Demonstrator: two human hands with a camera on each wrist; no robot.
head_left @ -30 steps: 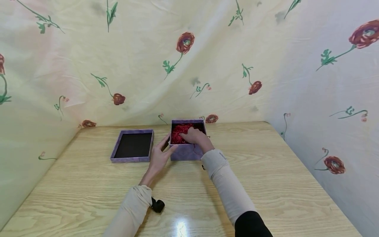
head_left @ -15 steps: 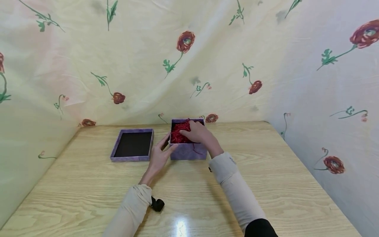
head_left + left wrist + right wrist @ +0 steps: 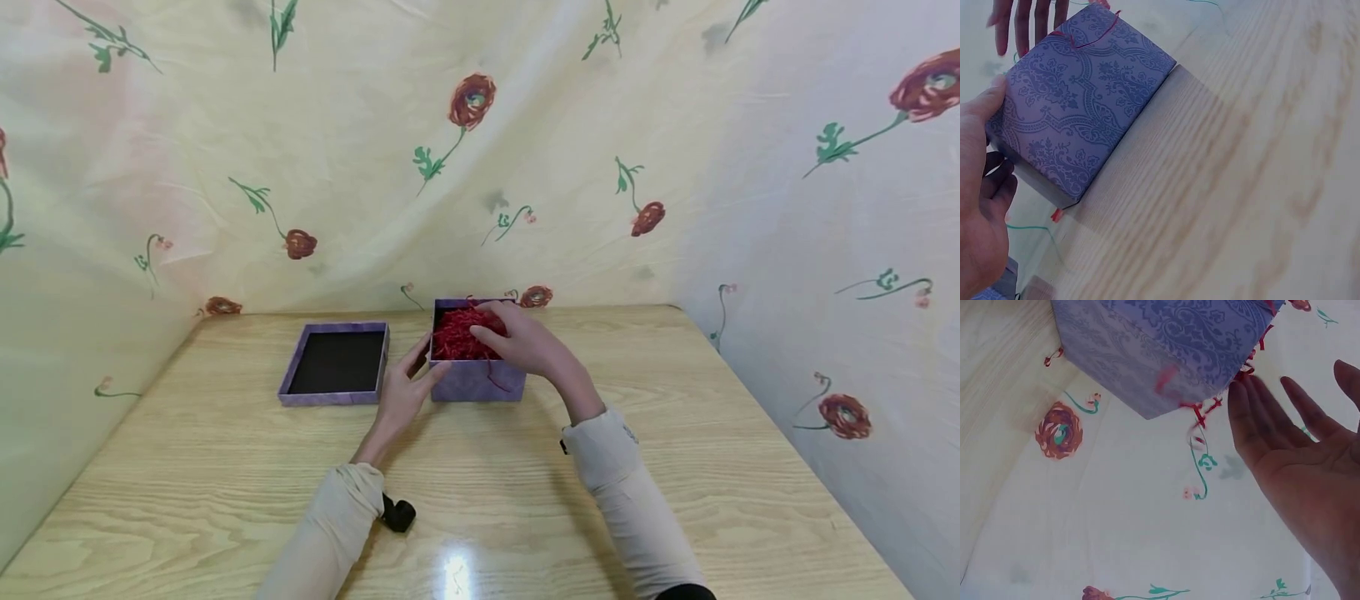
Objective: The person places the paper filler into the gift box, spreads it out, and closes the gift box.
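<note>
A purple patterned box [image 3: 476, 383] stands upright on the table, filled with red paper shreds [image 3: 453, 335]. My left hand [image 3: 401, 398] grips its front left corner, thumb on the front face and fingers along the left side. In the left wrist view those fingers [image 3: 999, 181] curl against the box's side [image 3: 1085, 103]. My right hand [image 3: 525, 340] is over the box's right rim, fingertips at the top of the shreds. In the right wrist view its fingers [image 3: 1297, 406] are mostly straight and spread, with loose red shreds at the box's edge [image 3: 1166, 356].
Left of the box lies its shallow purple lid [image 3: 337, 362], black inside facing up. One red strand [image 3: 497, 379] hangs down the box's front. A flowered cloth [image 3: 360, 167] rises behind the wooden table [image 3: 480, 483] and along both sides.
My right hand has lifted from inside the box and shifted right, its fingers loosening. Red shreds now sit higher, up to the rim. The left hand keeps its place on the box.
</note>
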